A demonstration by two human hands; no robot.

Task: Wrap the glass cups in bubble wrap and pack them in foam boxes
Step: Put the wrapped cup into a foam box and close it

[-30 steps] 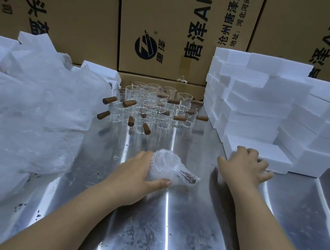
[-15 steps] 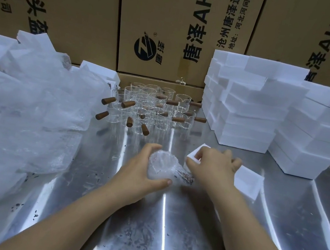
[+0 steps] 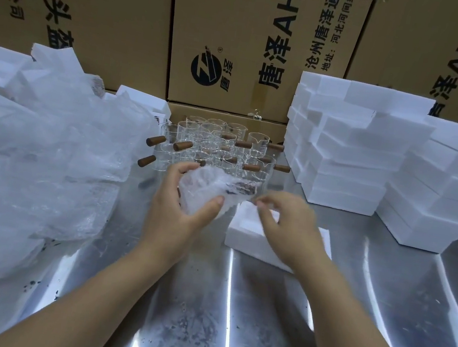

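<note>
Two hands | left hand (image 3: pixel 175 216) grips wrapped cup (image 3: pixel 205 189) | right hand (image 3: pixel 292 228) half-curled over foam box (image 3: pixel 245 241), grip unclear

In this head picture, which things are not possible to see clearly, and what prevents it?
All in the head view:
- Wrapped cup, gripped by the left hand: bubble wrap hides the glass; only a dark handle shows through.
- Right hand: motion blur; whether it pinches anything is unclear.
- Foam box: the right hand covers its middle, so open or closed is unknown.
- Cups behind: overlapping clear glass, uncountable.
</note>
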